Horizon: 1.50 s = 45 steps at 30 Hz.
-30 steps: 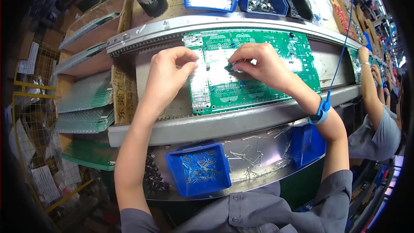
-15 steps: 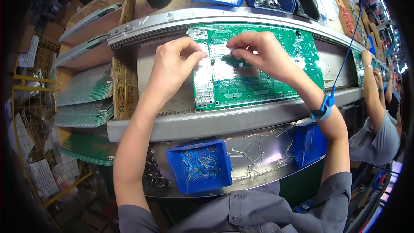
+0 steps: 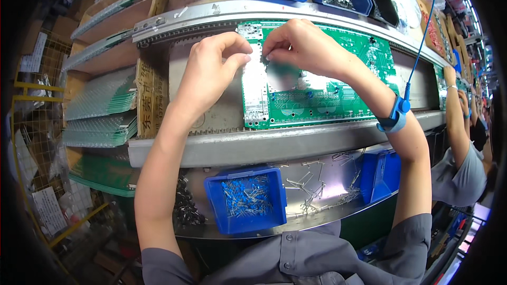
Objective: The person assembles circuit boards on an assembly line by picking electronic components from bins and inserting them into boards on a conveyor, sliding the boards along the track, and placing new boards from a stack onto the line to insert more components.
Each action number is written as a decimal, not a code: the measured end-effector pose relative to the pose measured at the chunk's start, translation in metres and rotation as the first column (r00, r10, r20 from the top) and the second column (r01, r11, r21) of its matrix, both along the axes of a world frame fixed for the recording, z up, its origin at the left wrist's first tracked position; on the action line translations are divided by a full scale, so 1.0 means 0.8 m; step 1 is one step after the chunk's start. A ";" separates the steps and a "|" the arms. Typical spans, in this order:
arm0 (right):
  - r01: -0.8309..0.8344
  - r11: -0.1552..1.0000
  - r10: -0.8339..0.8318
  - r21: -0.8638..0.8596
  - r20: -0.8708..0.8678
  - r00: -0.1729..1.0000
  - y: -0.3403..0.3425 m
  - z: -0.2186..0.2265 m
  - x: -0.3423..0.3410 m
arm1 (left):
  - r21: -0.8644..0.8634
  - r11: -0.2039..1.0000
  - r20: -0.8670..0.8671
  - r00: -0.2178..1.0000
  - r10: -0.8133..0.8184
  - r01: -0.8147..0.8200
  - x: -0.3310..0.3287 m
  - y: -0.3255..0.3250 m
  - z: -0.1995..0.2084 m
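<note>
A green circuit board (image 3: 338, 106) lies between two metal rails in front of me. Over its left edge, beside a pale strip, my left hand (image 3: 214, 68) has thumb and index finger pinched together; whatever they hold is too small to make out. My right hand (image 3: 311, 50) hovers over the board's upper left part, its fingertips close to my left ones. Its thumb and index finger pinch a tiny dark thing I cannot identify. A blue wrist strap (image 3: 395, 116) with a cord circles my right wrist. Part of the board is hidden under the right hand.
The near rail (image 3: 285, 145) runs below the board. Closer to me stand a blue bin (image 3: 232, 226) of blue-headed leaded parts and loose metal pins (image 3: 311, 192). Stacked boards (image 3: 100, 97) fill a cardboard rack at left. Another person's arm (image 3: 455, 111) shows at right.
My right hand has moved left across the board, closer to the left hand. The left hand stays by the board's left edge, still pinched. The view has shifted slightly.
</note>
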State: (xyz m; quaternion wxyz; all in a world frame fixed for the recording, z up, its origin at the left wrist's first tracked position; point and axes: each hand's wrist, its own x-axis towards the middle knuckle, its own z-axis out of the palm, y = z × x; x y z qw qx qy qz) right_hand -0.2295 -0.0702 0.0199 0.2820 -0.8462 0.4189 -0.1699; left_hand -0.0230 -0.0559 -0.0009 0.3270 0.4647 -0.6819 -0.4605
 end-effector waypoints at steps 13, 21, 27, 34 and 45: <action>-0.052 0.999 0.052 -0.002 -0.119 0.992 -0.001 0.005 0.021 | -0.155 0.988 0.096 0.995 0.016 -0.001 0.005 -0.002 0.006; -0.058 0.998 0.055 -0.026 -0.107 0.993 0.000 0.004 0.020 | -0.207 0.978 0.136 0.990 0.024 0.004 0.005 -0.002 0.006; -0.055 0.998 0.056 0.012 -0.095 0.994 -0.002 0.002 0.018 | -0.204 0.979 0.141 0.990 0.014 0.015 0.003 0.000 0.006; -0.116 0.993 0.120 0.034 -0.131 0.984 -0.006 0.007 0.015 | -0.184 0.982 0.129 0.992 -0.007 0.031 -0.002 0.004 0.009; 0.212 0.802 -0.324 -0.558 -0.110 0.940 -0.106 0.017 -0.010 | -0.396 0.913 0.175 0.984 -0.025 0.094 -0.020 0.012 -0.012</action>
